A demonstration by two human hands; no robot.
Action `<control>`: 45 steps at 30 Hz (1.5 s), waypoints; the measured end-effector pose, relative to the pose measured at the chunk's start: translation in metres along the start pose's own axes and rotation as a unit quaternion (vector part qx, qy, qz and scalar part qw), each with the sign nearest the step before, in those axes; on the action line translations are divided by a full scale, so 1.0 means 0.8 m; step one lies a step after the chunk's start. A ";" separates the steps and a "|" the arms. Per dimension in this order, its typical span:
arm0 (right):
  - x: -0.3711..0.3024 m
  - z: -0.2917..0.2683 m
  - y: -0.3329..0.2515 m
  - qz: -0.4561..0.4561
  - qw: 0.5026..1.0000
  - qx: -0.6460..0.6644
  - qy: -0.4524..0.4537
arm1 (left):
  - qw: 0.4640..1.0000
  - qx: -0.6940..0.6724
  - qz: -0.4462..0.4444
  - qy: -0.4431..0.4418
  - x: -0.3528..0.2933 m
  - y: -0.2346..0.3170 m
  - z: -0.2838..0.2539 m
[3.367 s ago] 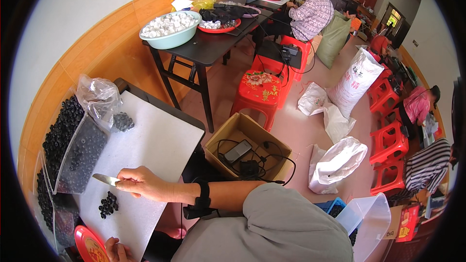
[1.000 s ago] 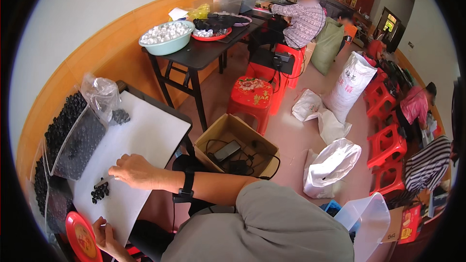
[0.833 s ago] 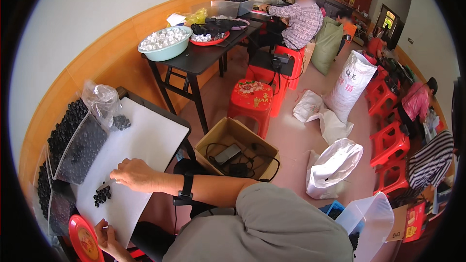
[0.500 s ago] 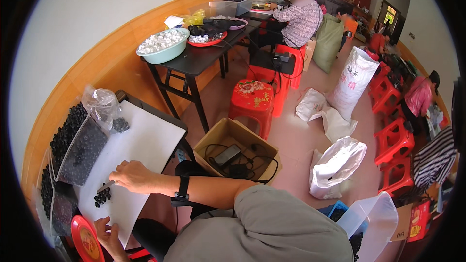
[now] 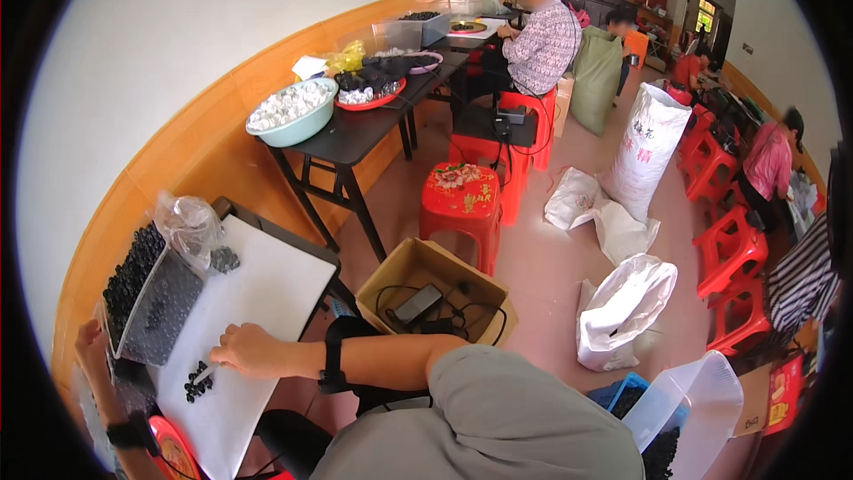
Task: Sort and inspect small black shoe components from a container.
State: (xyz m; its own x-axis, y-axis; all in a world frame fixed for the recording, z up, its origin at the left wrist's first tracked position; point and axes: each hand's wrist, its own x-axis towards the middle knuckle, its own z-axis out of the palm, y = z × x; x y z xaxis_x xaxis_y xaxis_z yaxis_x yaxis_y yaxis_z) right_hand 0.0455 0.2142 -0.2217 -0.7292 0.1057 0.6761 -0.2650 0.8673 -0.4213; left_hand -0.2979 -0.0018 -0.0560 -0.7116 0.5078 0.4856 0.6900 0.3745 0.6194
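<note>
Two hands are at work along the desk (image 5: 306,246). Farthest left, the left hand (image 5: 90,347) is raised at the outer side of a clear bin (image 5: 160,324) filled with small black pieces (image 5: 133,276); I cannot tell whether it grips anything, as the view is poor there. Beneath that forearm lies a red plate (image 5: 175,451), partly covered. Just right of the bin, a crumpled clear bag (image 5: 188,224) sits near a small dark clump (image 5: 225,260). On the white sheet (image 5: 267,280) lies a loose heap of black pieces (image 5: 194,389), and the blade of a knife (image 5: 205,374) meets its right side. The right hand (image 5: 251,351) is closed around the knife's handle. Farther right, a cardboard box (image 5: 382,277) holds cables and a dark device (image 5: 418,304).
</note>
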 end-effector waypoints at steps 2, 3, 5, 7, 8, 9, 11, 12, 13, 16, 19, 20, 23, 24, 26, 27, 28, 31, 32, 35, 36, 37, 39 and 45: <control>-0.001 0.003 -0.004 -0.001 1.000 0.000 0.005 | 0.998 0.048 0.027 0.006 0.039 -0.034 0.003; -0.003 0.003 -0.001 0.006 1.000 0.002 0.008 | 0.994 0.096 0.051 0.005 0.053 -0.044 0.018; -0.002 0.002 -0.004 0.007 1.000 -0.008 0.002 | 0.991 0.132 -0.003 -0.003 0.068 -0.078 0.037; 0.002 0.003 -0.022 0.007 1.000 0.008 -0.016 | 0.996 -0.010 0.018 -0.092 0.075 -0.127 0.019; 0.001 0.002 -0.018 0.006 1.000 -0.001 -0.021 | 0.995 -0.012 0.022 -0.100 0.080 -0.129 0.032; 0.001 0.003 -0.015 0.013 1.000 -0.003 -0.019 | 0.990 0.126 0.031 -0.061 0.077 -0.134 0.044; -0.007 0.007 0.001 -0.006 1.000 -0.024 0.010 | 0.966 0.252 0.043 -0.032 0.070 -0.117 0.085; -0.009 0.005 -0.001 -0.005 1.000 -0.021 0.015 | 0.978 0.200 0.040 -0.045 0.067 -0.095 0.079; -0.008 0.003 -0.002 0.001 1.000 -0.024 0.009 | 0.987 0.145 0.029 -0.060 0.063 -0.084 0.075; -0.006 0.005 -0.005 -0.001 1.000 -0.024 0.016 | 0.982 0.158 0.033 -0.100 0.059 -0.071 0.066; -0.001 0.006 -0.013 -0.019 0.999 -0.017 0.028 | 0.869 0.421 0.253 -0.058 0.053 -0.109 0.051; -0.005 0.003 -0.009 -0.014 0.999 -0.024 0.031 | 0.871 0.415 0.256 -0.065 0.052 -0.086 0.065; -0.009 0.000 -0.003 -0.019 0.998 -0.020 0.052 | 0.894 0.353 0.154 -0.228 0.049 -0.007 0.081; -0.008 0.000 -0.003 -0.019 0.998 -0.019 0.051 | 0.881 0.386 0.120 -0.244 0.044 0.006 0.083; -0.008 0.005 -0.010 -0.020 0.998 -0.022 0.054 | 0.864 0.420 0.086 -0.263 0.042 0.005 0.079; -0.006 0.006 -0.012 -0.020 0.998 -0.021 0.053 | 0.859 0.450 0.068 -0.236 0.044 -0.003 0.075; -0.005 0.005 -0.011 -0.021 0.998 -0.028 0.050 | 0.852 0.477 0.050 -0.207 0.042 -0.005 0.074; -0.010 0.012 -0.015 -0.022 0.998 -0.037 0.047 | 0.931 0.347 0.073 -0.090 0.034 0.000 0.084; -0.011 0.011 -0.009 -0.019 0.998 -0.039 0.052 | 0.952 0.277 0.054 -0.120 0.022 0.027 0.088; -0.013 0.011 -0.006 -0.032 0.993 -0.098 0.051 | 0.966 0.194 0.063 -0.159 0.035 -0.001 0.087; -0.013 0.007 -0.002 -0.031 0.993 -0.103 0.047 | 0.966 0.191 0.045 -0.168 0.038 -0.002 0.093; -0.012 -0.005 -0.005 -0.035 0.994 -0.096 0.039 | 0.967 0.174 0.016 -0.187 0.030 0.028 0.100; -0.007 0.003 -0.009 -0.037 0.997 -0.058 0.036 | 0.903 0.341 0.102 -0.240 0.048 0.006 0.081; -0.006 -0.004 -0.017 -0.023 0.998 -0.019 0.048 | 0.929 0.303 0.039 -0.208 0.076 -0.036 0.101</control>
State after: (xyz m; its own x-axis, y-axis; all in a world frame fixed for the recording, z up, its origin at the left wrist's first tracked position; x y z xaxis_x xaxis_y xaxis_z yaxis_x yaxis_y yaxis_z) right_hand 0.0544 0.2032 -0.2172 -0.6525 0.1096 0.7498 -0.2711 0.8902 -0.3661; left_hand -0.3503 0.0804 -0.0944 -0.6309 0.7601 0.1556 0.7745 0.6287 0.0696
